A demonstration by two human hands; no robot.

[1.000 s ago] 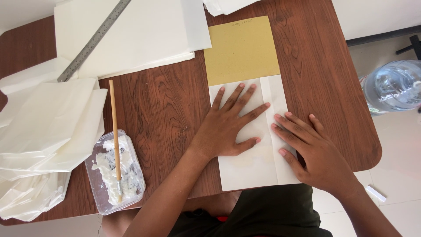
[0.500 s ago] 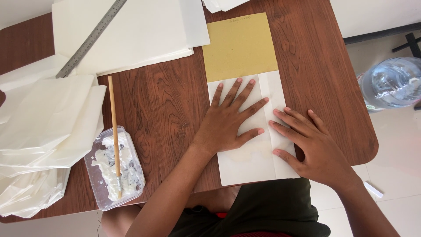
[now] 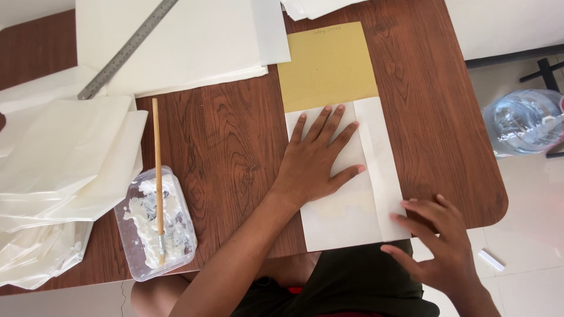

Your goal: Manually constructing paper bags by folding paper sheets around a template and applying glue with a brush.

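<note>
Left hand (image 3: 317, 167) flat on white sheet (image 3: 376, 176), fingers (image 3: 329, 120) spread, palm pressing down. Sheet lies on table (image 3: 235, 135), its top edge just past fingertips, overlapping yellow card (image 3: 326, 64). Right hand (image 3: 437, 240) at sheet's lower right corner, fingers loosely spread, blurred; fingertips at sheet edge, contact unclear, nothing held. Well left of left-hand fingers: glue tub (image 3: 155, 223) with brush (image 3: 157, 176) resting in it. Beyond that, paper stack (image 3: 59, 158); ruler (image 3: 126, 50) on big sheets (image 3: 194, 41) beyond the brush. Bottle (image 3: 523, 120) on floor, up and right of right-hand fingers.
</note>
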